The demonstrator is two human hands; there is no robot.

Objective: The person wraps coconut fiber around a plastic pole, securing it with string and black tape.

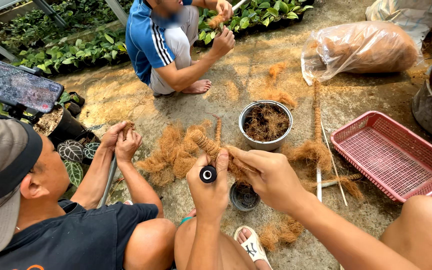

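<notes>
- A stick wrapped in brown coir (pixel 207 145) is held by the left hand (pixel 209 187); its fingers are closed tightly round the lower end, where a black cap with a white middle is seen.
- The long axis of the stick runs from the left hand toward 11 o'clock, away from the person.
- The right hand (pixel 271 177) is touching the stick from 3 o'clock; loose fibre is pinched between its fingertips against the wrapping.
- A metal bowl of fibre (pixel 265 125) stands at 1 o'clock, a pink basket (pixel 393 155) at 3 o'clock.
- A loose fibre heap (pixel 171 155) lies at 10 o'clock, beside another person's hands (pixel 121 140).
</notes>
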